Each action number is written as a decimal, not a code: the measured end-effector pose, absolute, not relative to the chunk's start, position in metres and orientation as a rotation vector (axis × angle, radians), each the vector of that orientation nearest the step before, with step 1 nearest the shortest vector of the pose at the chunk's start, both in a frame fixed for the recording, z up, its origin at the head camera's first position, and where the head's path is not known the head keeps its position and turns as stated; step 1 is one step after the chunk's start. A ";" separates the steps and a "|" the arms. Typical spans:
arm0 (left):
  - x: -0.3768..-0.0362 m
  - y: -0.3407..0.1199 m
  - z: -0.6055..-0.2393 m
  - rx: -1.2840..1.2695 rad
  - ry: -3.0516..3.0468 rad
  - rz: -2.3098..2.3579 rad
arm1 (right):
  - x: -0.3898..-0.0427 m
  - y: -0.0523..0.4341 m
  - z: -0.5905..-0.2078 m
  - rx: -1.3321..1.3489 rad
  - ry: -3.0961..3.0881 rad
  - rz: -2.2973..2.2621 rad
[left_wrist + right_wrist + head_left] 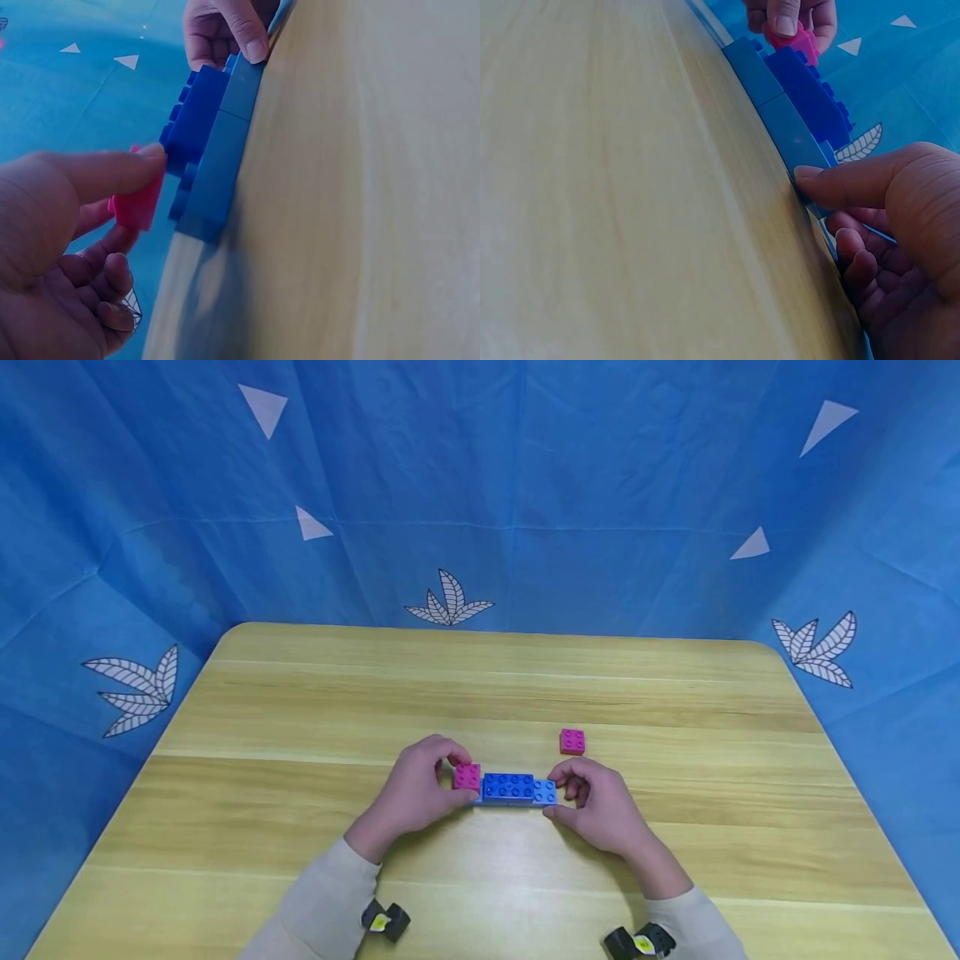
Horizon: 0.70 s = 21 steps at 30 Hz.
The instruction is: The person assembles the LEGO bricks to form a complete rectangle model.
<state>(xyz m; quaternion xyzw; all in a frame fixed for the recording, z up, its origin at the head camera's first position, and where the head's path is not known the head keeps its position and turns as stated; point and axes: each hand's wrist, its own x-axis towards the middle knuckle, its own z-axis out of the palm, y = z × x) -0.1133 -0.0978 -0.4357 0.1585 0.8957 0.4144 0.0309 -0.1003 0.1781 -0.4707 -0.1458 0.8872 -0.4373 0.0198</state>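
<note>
My left hand [422, 787] pinches a small pink toy building brick [467, 776] between thumb and fingers. In the left wrist view this pink brick [139, 196] is just above the uncovered studs at the left end of the light blue base. That base [217, 165] is a row of two light blue bricks on the table. A dark blue brick [508, 786] with two rows of studs sits on its middle. My right hand [596, 806] grips the right end of the base [545, 792], thumb on the near side [791, 142].
A second pink brick [572, 742] lies on the wooden table [300, 710], beyond my right hand. Blue cloth [525, 468] with white leaf and triangle prints hangs behind the table and down its sides. Black wrist cameras [386, 921] are strapped over both sleeves.
</note>
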 end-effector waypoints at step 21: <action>-0.111 -0.095 -0.447 0.511 2.725 1.279 | -0.101 0.178 -0.472 -0.440 2.739 -1.381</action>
